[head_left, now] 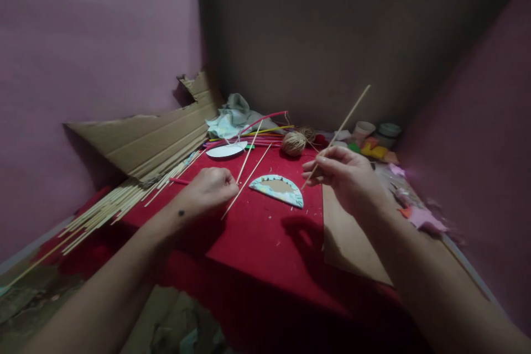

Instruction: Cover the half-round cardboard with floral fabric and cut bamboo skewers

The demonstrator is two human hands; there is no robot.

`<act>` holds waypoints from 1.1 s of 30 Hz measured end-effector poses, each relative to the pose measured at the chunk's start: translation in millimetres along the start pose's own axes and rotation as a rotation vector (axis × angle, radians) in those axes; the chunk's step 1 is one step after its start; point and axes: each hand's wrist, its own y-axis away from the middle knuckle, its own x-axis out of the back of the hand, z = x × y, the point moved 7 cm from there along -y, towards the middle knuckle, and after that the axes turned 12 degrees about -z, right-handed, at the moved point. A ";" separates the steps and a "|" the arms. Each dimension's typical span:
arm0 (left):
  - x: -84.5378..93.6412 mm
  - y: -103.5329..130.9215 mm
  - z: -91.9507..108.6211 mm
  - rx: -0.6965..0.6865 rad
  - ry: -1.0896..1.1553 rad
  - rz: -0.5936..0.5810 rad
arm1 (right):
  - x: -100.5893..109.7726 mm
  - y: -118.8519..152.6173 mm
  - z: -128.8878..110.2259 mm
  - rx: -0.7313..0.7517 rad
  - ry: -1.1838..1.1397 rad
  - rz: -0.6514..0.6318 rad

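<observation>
My right hand (348, 174) is raised over the red cloth and pinches a thin wooden stick (348, 116), which slants up and to the right. My left hand (213, 191) is closed, with another wooden stick (250, 149) rising from its fingers. Behind its wrist a red rod (178, 181) pokes out; whether the hand holds it I cannot tell. A loose wooden stick (253, 174) lies just right of my left hand. Between the hands rests a half-round cardboard piece (286, 194) with a patterned fabric border.
Many wooden sticks (112, 204) lie at the left beside a cardboard sheet (153, 144). A white oval piece (226, 150), twine balls (293, 144) and crumpled cloth (236, 116) sit at the back. Tubs (388, 134) and coloured scraps (373, 149) line the right, near a brown board (344, 243).
</observation>
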 end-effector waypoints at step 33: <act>-64.8 -26.3 92.1 -0.747 0.720 -0.394 | -24.1 6.3 55.3 0.037 0.285 -0.017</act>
